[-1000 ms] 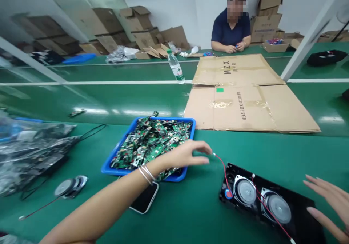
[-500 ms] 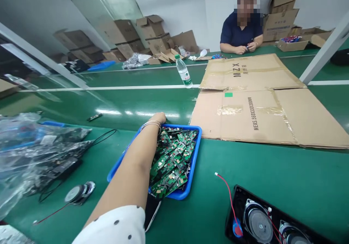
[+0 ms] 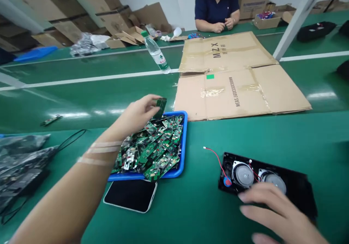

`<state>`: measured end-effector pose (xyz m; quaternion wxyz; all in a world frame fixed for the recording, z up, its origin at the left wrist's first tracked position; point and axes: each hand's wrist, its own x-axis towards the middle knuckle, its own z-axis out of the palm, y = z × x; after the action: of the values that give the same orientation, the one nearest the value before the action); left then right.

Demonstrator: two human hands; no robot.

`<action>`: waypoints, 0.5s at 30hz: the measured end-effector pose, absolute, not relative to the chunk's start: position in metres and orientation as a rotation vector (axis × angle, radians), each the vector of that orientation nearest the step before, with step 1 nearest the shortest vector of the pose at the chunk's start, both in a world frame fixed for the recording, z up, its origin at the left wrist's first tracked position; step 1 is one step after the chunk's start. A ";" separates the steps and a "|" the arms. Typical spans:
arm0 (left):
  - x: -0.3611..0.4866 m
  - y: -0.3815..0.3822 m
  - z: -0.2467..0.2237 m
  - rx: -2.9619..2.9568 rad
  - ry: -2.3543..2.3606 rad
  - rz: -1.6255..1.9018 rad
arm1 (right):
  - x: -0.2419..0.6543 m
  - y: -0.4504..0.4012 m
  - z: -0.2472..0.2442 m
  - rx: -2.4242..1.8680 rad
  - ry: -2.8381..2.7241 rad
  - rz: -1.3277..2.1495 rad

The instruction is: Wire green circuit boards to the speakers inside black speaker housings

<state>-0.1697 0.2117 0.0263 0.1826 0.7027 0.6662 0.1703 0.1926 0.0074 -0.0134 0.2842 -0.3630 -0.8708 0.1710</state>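
Lower left of frame: clear plastic bag of dark parts (image 3: 19, 169) noted on the green bench (image 3: 196, 211). Lower centre-left: white-edged black phone (image 3: 131, 195) observed beside the blue plastic tray (image 3: 184, 146) heaped with circuit boards. Centre: a single thin green circuit board (image 3: 161, 107) is pinched in the grip of the left hand (image 3: 139, 114), raised above the tray's far side; judged separated from the heap. Lower right: black rectangular speaker housing (image 3: 297, 187), red-wired; right hand (image 3: 286, 215) open over its near edge, contact undetermined.
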 end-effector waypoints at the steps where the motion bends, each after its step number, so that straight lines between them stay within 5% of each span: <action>1: -0.163 0.184 0.027 1.920 1.748 0.627 | 0.176 0.008 -0.014 -1.033 -2.353 0.438; 8: -0.125 0.017 -0.012 0.927 1.606 0.940 | 0.116 0.013 -0.028 -1.260 -2.320 0.412; 15: -0.100 -0.031 -0.046 0.431 1.423 1.056 | 0.102 0.022 -0.040 -1.269 -2.106 0.403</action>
<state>-0.0996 -0.0307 -0.0456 0.6121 0.1868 0.6171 0.4579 0.1020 0.0217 -0.0400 0.3193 -0.4828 -0.8009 0.1533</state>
